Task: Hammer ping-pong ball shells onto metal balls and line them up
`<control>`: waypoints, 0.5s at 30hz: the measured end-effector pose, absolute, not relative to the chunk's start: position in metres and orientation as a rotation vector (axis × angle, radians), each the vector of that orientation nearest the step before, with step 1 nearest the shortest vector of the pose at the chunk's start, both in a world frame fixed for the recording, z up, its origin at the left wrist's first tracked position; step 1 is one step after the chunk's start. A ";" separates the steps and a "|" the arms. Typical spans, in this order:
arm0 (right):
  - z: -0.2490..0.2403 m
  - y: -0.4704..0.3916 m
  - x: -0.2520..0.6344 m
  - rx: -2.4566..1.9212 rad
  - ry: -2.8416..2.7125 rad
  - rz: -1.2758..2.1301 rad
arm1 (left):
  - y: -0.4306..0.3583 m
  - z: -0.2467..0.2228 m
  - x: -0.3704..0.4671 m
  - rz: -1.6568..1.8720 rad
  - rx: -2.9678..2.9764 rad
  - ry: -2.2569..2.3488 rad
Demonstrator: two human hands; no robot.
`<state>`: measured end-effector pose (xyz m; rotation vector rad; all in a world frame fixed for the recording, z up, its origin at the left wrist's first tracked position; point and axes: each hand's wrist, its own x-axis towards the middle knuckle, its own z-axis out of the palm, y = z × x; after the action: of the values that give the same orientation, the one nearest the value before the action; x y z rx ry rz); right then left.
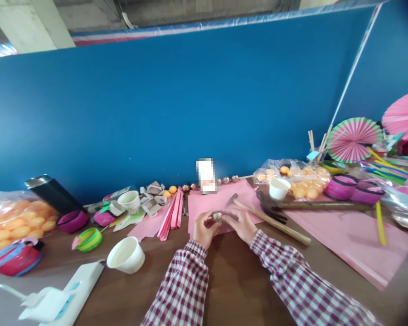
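Note:
A shiny metallic ball is pinched in the fingers of my left hand, over the near edge of a pink paper sheet. My right hand is just right of the ball, its thumb and fingers drawn together near it; whether they hold anything is too small to tell. Several similar metallic balls stand in a row along the blue panel. A hammer with a wooden handle lies right of my right hand.
White cups, a power strip, folded pink strips and bags of orange balls surround the hands. A larger claw hammer lies to the right. The blue panel borders the table's back.

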<state>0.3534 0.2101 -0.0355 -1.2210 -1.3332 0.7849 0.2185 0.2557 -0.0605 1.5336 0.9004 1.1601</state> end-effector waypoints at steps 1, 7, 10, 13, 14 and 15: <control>-0.036 0.210 0.354 -1.207 -1.345 0.789 | 0.256 -0.060 0.218 1.165 1.532 0.899; -0.045 0.212 0.352 -1.151 -1.362 0.768 | 0.257 -0.057 0.217 1.181 1.472 0.860; -0.048 0.211 0.349 -1.148 -1.388 0.734 | 0.258 -0.058 0.216 1.144 1.432 0.836; -0.049 0.210 0.347 -1.174 -1.462 0.657 | 0.260 -0.058 0.215 1.094 1.393 0.810; -0.050 0.210 0.347 -1.184 -1.484 0.636 | 0.260 -0.058 0.215 1.091 1.392 0.807; -0.050 0.209 0.347 -1.192 -1.498 0.619 | 0.259 -0.058 0.215 1.091 1.390 0.802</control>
<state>0.3470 0.2095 -0.0504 -1.1922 -1.4984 0.6192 0.2148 0.2593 -0.0583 1.3905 0.8023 1.0915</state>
